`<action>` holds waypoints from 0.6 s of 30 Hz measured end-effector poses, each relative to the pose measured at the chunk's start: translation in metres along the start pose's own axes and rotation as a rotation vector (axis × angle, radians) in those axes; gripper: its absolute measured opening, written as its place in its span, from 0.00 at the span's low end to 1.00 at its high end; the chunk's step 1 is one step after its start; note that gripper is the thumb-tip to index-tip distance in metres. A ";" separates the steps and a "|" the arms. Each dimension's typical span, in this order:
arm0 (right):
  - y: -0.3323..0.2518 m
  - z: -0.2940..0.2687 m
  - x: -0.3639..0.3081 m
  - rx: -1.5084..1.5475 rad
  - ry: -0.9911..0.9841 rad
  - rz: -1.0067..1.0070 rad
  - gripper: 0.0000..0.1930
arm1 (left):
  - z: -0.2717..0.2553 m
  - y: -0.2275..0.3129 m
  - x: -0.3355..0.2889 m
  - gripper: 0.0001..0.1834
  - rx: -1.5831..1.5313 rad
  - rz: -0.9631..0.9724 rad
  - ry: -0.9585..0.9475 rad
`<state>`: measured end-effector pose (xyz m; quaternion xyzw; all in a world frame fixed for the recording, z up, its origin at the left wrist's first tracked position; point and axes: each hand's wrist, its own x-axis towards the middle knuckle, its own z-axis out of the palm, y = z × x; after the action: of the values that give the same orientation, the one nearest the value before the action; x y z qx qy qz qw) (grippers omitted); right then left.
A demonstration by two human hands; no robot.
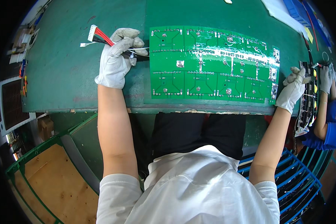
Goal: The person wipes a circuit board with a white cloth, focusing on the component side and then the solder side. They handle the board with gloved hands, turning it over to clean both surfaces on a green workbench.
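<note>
A large green circuit board (209, 69) lies solder side up on the table in front of me, its surface shining with glare. My left hand (117, 56), in a whitish work glove, is closed around a wire harness (104, 36) just left of the board. Red and black wires with white plugs stick out of the fist, and thin leads run toward the board's left edge. Past the board's right edge, my gloved right hand (295, 87) is closed at the side of a second, narrow-looking circuit board (304, 99) carrying components. Part of that grip is hidden.
The green table (71, 74) has a worn front edge close to my body. At the far right a co-worker's gloved hand (326, 79) is beside the second board. A blue rack (287, 175) stands below right, and a green-framed wooden panel (56, 179) below left.
</note>
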<state>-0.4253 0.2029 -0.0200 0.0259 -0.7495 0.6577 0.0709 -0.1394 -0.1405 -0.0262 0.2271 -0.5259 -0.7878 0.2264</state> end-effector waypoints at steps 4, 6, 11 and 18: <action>0.003 -0.001 0.003 -0.034 -0.021 -0.039 0.24 | 0.000 0.002 -0.001 0.14 -0.057 -0.005 -0.018; 0.005 -0.002 0.005 -0.024 -0.018 -0.029 0.24 | -0.003 -0.001 0.002 0.15 -0.063 0.004 -0.028; 0.007 -0.003 0.006 -0.022 -0.036 -0.029 0.23 | -0.005 -0.004 0.004 0.18 -0.084 0.028 -0.049; 0.012 -0.005 0.006 -0.031 -0.052 -0.050 0.22 | -0.006 -0.008 0.005 0.21 -0.005 0.056 -0.054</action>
<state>-0.4320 0.2092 -0.0300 0.0606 -0.7604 0.6430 0.0682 -0.1411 -0.1454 -0.0363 0.1905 -0.5359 -0.7883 0.2348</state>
